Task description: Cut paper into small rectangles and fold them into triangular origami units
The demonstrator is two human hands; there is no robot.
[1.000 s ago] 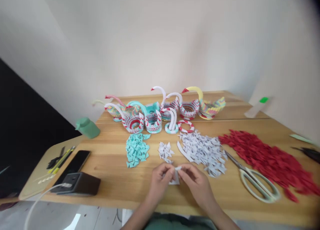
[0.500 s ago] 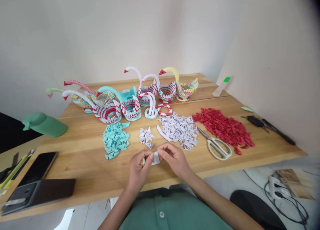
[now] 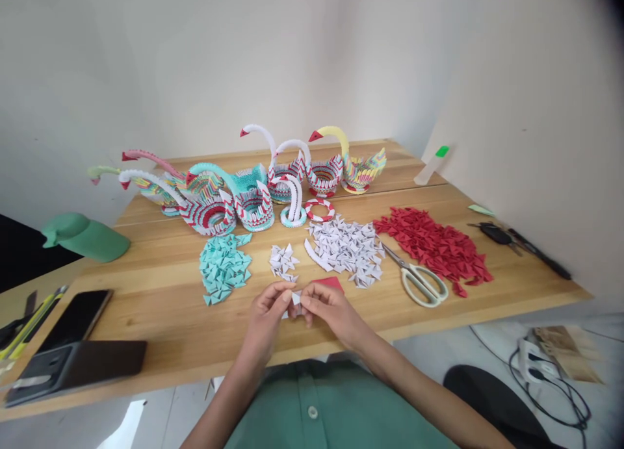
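My left hand and my right hand meet above the near part of the table, fingertips pinched on a small folded white paper between them. Behind my right hand lies a flat red paper, partly hidden by it. Just beyond my fingers is a small heap of white folded pieces. A larger white heap sits to the right, with a curved white strip at its left edge. Teal pieces are heaped on the left, red pieces on the right.
Several paper swans stand at the back of the wooden table, with a red-and-white ring. Scissors lie right of the white heap. A green bottle, a phone and a dark stand are on the left.
The white paper between my fingers now looks smaller and folded to a point. My hands have drawn closer together, and the red paper behind my right hand has come into view.
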